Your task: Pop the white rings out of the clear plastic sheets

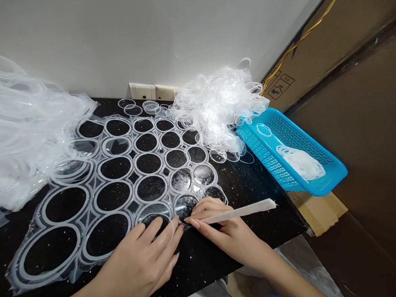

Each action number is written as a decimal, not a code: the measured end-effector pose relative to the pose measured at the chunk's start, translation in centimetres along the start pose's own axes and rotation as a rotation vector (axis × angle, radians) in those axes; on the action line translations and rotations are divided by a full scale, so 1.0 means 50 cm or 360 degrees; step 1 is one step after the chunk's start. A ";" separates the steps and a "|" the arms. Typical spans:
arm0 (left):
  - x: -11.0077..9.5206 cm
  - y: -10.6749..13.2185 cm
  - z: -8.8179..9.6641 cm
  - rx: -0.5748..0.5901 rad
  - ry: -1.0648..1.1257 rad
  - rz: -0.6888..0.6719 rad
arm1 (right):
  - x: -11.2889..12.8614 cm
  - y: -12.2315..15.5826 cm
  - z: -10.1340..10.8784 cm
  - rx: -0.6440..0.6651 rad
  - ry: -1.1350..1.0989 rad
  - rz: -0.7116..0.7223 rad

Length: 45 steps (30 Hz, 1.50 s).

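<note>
A transparent plastic sheet [119, 190] of joined round rings lies flat on the black speckled countertop [256, 212]. My left hand [140, 261] rests on its near edge, with the fingertips on a ring [154, 210]. My right hand [220, 230] holds a long, pale, pointed strip [238, 212], possibly rolled paper, and its hidden tip sits among the rings between my hands. A heap of loose transparent rings [215, 106] sits at the back, and a larger mass of plastic [16, 129] lies at the left.
A blue plastic basket [286, 153] at the right table edge holds a few white rings. Several loose rings lie near the wall. A wall socket plate [151, 92] sits behind the table. Cardboard boxes [346, 43] and a yellow cable [305, 34] stand at the right.
</note>
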State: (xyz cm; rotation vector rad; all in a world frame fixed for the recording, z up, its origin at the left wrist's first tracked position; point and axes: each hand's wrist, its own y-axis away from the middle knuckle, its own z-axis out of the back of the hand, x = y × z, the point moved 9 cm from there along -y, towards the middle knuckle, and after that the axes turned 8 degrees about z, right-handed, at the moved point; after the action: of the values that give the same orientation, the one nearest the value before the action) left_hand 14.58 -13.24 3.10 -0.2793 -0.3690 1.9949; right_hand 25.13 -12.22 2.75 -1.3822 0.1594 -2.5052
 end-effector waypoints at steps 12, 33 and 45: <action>0.000 0.000 -0.004 0.0041 -0.0062 0.0055 | 0.007 -0.003 -0.005 -0.0042 0.0115 0.0102; 0.004 0.003 -0.014 0.0092 0.0011 0.0100 | 0.029 -0.002 -0.001 -0.0226 0.0374 0.0203; 0.010 0.001 -0.015 0.0106 0.0054 0.0112 | 0.033 -0.012 -0.040 -0.0220 0.0960 0.0238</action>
State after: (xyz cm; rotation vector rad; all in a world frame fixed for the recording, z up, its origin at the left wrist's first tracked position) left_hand 14.61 -12.69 2.35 -0.2868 -0.2738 2.0647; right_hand 22.50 -12.18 3.13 -0.5828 0.5387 -2.7365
